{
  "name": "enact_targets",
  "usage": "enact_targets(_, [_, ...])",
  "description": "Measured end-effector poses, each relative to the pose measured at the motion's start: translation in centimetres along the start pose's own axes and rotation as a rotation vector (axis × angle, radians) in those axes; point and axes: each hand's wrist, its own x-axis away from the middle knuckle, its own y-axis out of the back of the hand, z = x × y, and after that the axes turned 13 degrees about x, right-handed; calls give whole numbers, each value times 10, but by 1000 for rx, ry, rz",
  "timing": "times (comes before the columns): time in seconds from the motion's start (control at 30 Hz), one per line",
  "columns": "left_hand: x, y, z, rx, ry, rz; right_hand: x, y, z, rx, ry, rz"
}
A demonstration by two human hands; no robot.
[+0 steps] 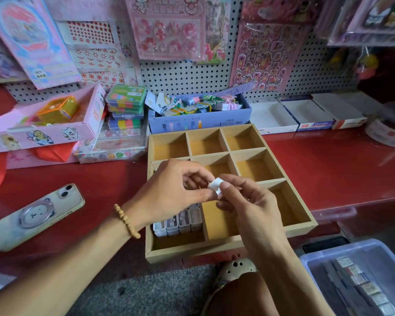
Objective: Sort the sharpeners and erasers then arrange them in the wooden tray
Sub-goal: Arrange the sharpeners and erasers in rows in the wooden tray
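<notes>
Item: small white piece [215, 184], pinched by fingers of my left hand [169, 192] and right hand [244, 201]; I judge seating it flush beside the sharpeners [178, 222], wooden tray [228, 249] lower-left compartment, best.

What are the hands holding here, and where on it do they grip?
Both hands pinch one small white item above the wooden tray. The left hand takes its left edge, the right hand its right edge, with thumb and fingertips. Whether it is an eraser or a sharpener cannot be told.
</notes>
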Motion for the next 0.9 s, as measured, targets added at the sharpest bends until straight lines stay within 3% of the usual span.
enact_targets(0.2, [7, -6, -4, -171, -37, -107, 3, -4, 8, -61, -33, 38])
enact_targets(0.33, [11, -5, -8, -165, -33, -64, 4, -2, 7, -127, -72, 61])
enact_targets(0.6, [12, -10, -8, -203, -84, -202, 1, -9, 8, -370, -197, 92])
enact_targets(0.73, [6, 3, -4, -430, -52, -224, 1, -1, 6, -40, -138, 52])
enact_targets(0.9, [-15, 34, 17, -852, 157, -209, -3, 15, 5, 290, -1, -76])
